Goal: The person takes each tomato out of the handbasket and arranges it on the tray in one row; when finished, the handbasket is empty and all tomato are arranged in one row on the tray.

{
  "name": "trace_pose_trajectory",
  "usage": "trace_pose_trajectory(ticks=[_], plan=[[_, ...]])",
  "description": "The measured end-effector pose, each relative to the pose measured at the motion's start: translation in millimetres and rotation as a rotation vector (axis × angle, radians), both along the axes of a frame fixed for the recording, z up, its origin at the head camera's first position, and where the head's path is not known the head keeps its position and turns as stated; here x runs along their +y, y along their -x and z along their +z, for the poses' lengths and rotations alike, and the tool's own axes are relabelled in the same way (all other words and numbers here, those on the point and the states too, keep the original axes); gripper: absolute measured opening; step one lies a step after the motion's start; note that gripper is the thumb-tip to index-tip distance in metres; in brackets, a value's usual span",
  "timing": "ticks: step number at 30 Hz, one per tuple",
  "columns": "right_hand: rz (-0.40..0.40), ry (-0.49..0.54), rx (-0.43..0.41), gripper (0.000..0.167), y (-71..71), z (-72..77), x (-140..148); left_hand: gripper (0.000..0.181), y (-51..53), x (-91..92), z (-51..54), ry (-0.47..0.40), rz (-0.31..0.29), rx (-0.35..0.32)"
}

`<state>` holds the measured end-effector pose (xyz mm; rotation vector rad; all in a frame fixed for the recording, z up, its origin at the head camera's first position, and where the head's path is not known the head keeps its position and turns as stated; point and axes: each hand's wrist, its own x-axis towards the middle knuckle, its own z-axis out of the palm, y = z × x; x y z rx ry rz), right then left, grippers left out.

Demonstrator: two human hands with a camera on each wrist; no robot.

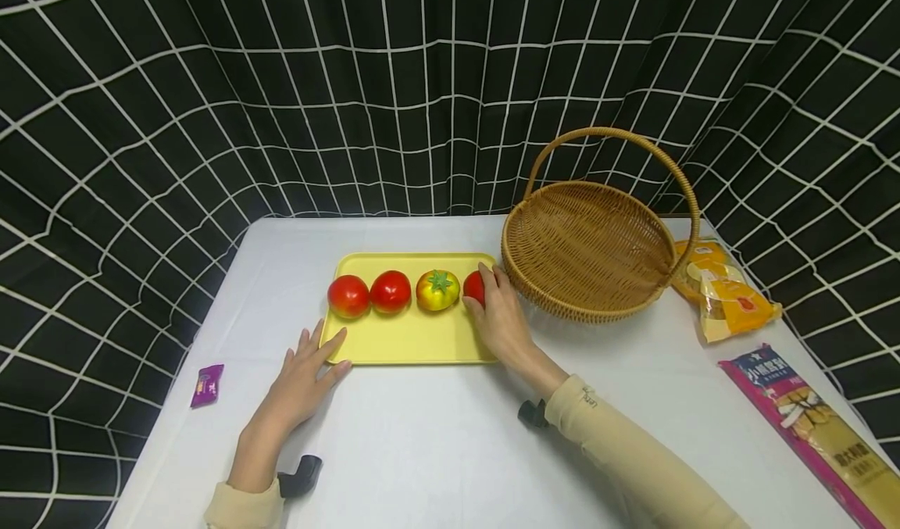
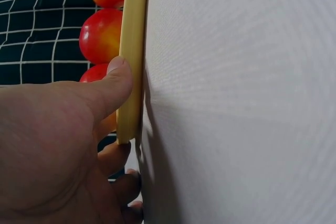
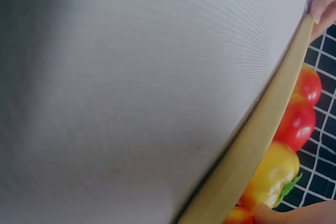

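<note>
On a shallow yellow tray (image 1: 408,343) sits a row of tomatoes. Two at the left are red, a red tomato (image 1: 348,296) and another red tomato (image 1: 391,291). Beside them is a yellow-red tomato (image 1: 437,290) with a green leafy top. At the tray's right end my right hand (image 1: 502,322) holds a further red tomato (image 1: 474,287), partly hidden by the fingers. My left hand (image 1: 302,380) rests at the tray's front left corner with fingers spread; in the left wrist view its thumb (image 2: 118,80) touches the rim.
A wicker basket (image 1: 587,251) with a tall handle stands right of the tray. Behind it on the right lie orange-and-clear food packets (image 1: 731,291). A long pink-and-gold noodle pack (image 1: 816,427) lies along the right edge. A small purple wrapped sweet (image 1: 207,386) is at the left.
</note>
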<state>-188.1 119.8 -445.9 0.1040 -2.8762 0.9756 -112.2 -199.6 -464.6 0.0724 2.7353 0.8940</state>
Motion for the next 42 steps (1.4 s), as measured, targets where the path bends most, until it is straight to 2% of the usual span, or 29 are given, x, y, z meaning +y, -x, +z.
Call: trace_pose_trajectory(ticks=[8,20,27,36,42], plan=[[0.004,-0.008,-0.009,0.07,1.9,-0.8,0.4,0.068,0.1,-0.6,-0.1,-0.001,-0.001,0.0],[0.02,0.048,-0.026,0.069,4.9,-3.6,2.5,0.068,0.5,-0.4,-0.5,-0.001,-0.002,0.005],[0.023,0.048,-0.016,0.074,4.8,-2.9,2.0,0.067,0.1,-0.7,-0.4,-0.005,-0.005,0.015],[0.037,0.043,-0.009,0.074,-1.0,3.9,1.5,0.068,0.3,0.1,0.0,0.0,-0.003,0.004],[0.097,0.062,0.041,0.073,-7.4,16.8,-1.6,0.069,-0.2,0.8,0.7,0.004,0.001,-0.003]])
